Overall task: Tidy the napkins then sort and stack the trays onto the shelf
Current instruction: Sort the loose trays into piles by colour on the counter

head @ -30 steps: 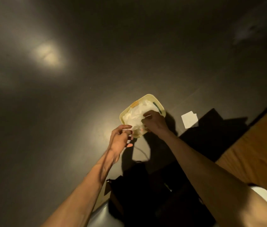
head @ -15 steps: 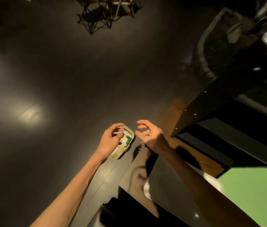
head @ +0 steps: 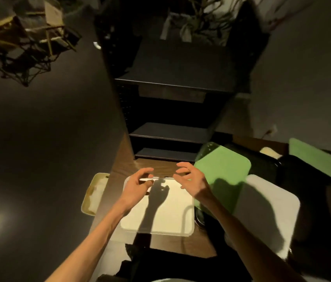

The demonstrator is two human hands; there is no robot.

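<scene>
A white tray [head: 160, 212] lies flat on the wooden table [head: 156, 166] in front of me. My left hand [head: 138, 186] and my right hand [head: 191, 180] hover over its far edge, fingers spread and loosely curled, holding nothing. A green tray [head: 223, 169] leans just right of my right hand. Another pale tray [head: 272, 208] lies further right, and a second green tray [head: 319, 159] at the far right. A small yellow tray [head: 94, 194] with white napkins in it sits on the floor at the left. The dark shelf unit [head: 170, 131] stands behind the table, its shelves bare.
Dark trays or objects [head: 266, 165] lie between the green trays. A folding chair frame [head: 30, 43] stands on the dark floor at the far left. A plant [head: 197, 21] sits on top of the shelf unit. A cream object [head: 270, 152] lies at the table's far right.
The view swung from the floor up to the table and shelf. My left hand let go of the small yellow tray, and both hands moved over the white tray.
</scene>
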